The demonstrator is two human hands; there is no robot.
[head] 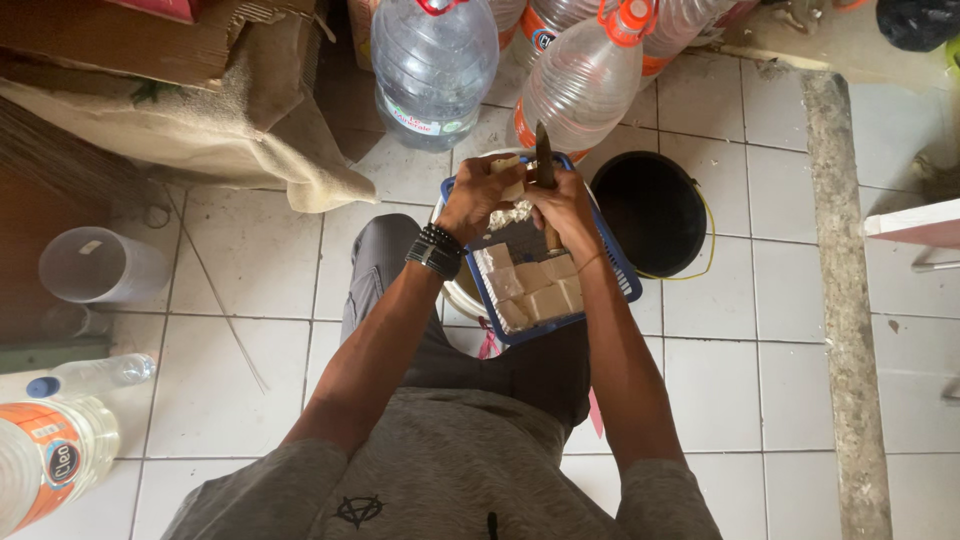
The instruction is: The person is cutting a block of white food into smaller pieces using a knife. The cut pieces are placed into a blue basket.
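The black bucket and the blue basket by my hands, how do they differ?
The black bucket is round and looks empty; the blue basket is rectangular and holds pale cubes. The bucket stands on the tiled floor; the basket sits over a white bowl. Both are open-topped.

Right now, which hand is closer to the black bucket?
The right hand. It holds the knife over the blue basket, just left of the black bucket in the picture. The left hand holds a pale block farther away.
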